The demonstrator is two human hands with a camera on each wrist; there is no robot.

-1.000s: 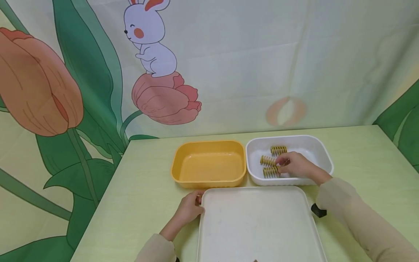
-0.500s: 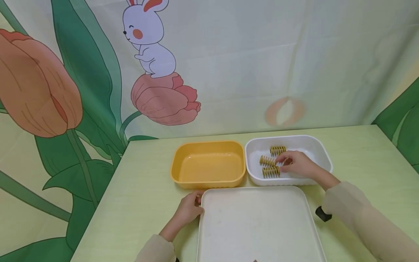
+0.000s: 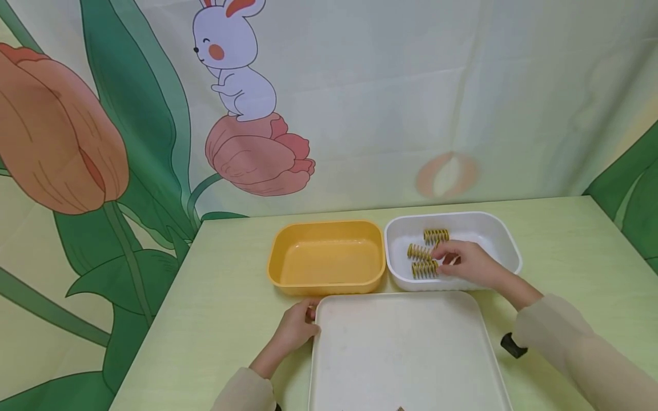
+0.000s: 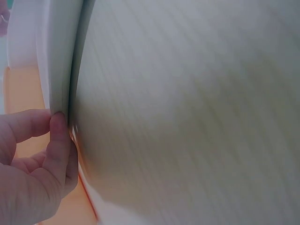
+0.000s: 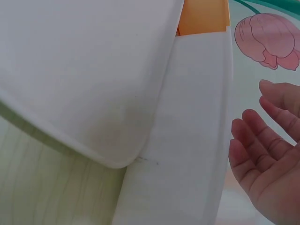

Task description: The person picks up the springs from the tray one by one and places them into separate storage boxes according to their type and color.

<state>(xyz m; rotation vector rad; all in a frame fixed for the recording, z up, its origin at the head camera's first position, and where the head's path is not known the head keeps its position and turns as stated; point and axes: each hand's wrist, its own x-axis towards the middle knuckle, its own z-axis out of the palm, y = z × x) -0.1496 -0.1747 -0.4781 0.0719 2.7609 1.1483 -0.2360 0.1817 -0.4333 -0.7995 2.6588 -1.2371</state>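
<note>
My left hand (image 3: 295, 328) pinches the left rim of a white tray (image 3: 406, 348), near its far corner; the left wrist view shows thumb and fingers (image 4: 58, 136) on that edge. Over a white bin (image 3: 496, 242), my right hand (image 3: 473, 264) has loosely bent fingers close to several coil springs. One spring (image 3: 436, 236) lies at the back, another spring (image 3: 419, 252) in the middle and a third spring (image 3: 424, 270) in front. In the right wrist view the fingers (image 5: 262, 145) are spread apart with nothing visible between them; the bin's wall hides the springs there.
A yellow bin (image 3: 329, 260) stands left of the white one, their sides nearly touching. Both sit behind the tray on a pale green table (image 3: 226, 297). A printed cloth (image 3: 360, 114) hangs along the table's back edge.
My right wrist and sleeve have shifted rightward, while the fingertips stay beside the springs. The springs barely differ in place. My left hand keeps its hold on the tray's rim.
</note>
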